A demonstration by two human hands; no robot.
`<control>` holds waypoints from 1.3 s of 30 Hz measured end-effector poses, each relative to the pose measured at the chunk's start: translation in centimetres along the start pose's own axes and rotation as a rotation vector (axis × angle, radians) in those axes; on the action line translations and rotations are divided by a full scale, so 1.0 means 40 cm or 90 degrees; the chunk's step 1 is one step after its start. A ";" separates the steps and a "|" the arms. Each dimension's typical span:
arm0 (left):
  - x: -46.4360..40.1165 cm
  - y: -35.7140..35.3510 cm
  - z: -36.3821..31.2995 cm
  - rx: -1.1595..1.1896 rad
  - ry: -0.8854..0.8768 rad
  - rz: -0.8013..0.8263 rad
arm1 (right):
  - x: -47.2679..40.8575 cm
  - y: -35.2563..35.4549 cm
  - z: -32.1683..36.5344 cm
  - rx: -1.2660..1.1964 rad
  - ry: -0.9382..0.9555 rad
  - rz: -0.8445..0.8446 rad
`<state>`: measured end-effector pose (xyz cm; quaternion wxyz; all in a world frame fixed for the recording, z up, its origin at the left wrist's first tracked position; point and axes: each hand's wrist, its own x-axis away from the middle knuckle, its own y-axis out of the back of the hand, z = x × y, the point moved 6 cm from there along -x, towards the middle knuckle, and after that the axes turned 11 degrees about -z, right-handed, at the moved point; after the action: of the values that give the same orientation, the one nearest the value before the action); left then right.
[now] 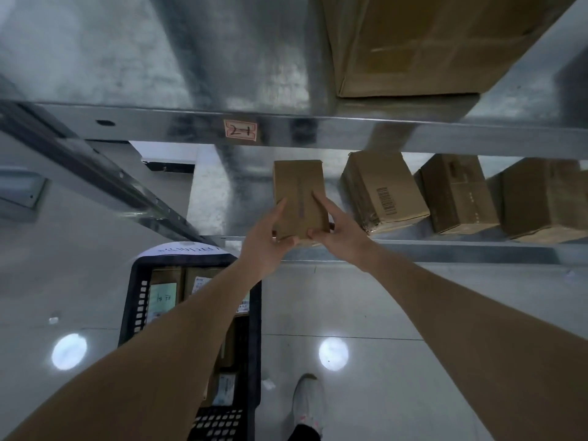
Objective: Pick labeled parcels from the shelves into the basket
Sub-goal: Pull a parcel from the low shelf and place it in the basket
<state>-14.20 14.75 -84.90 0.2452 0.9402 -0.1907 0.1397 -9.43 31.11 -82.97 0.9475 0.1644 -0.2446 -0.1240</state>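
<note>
You hold one small cardboard parcel [299, 198] between both hands at the front edge of the lower shelf [413, 248]. Your left hand [265, 246] is closed on its lower left corner, thumb up the left face. Your right hand [339, 232] is closed on its lower right side, one finger laid across the front face. Whether the parcel's base rests on the shelf edge or hangs just clear of it cannot be determined.

Risks from here:
- The grip sits low on the parcel, and only fingertips bear on it. If you tilt it toward you, the upper end may tip out of the hold.
- The neighbouring box [385, 190] with the barcode stands just beside your right hand. A sideways draw may drag it toward the shelf edge.
- The basket [254, 316] lies on the floor below and to the left, already holding parcels. A release from this height may land the parcel on its rim.

Orientation: the parcel stands upright. Its long axis runs vertically, leaning slightly left at the top. The broad face, with a faint printed strip down its centre, points toward you.
</note>
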 end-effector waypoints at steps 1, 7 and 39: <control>0.021 0.007 -0.001 0.028 0.009 0.005 | 0.023 0.000 0.001 -0.007 -0.001 -0.025; 0.177 0.091 -0.080 0.147 0.007 -0.008 | 0.208 0.001 0.071 -0.057 0.006 -0.140; 1.178 0.662 -1.038 0.234 -0.074 -0.068 | 1.319 0.338 0.994 -0.259 0.057 -0.243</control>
<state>9.33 1.05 -22.42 0.0651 0.9844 -0.1253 0.1047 17.44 16.88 -22.78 0.9306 0.0195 -0.1371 -0.3390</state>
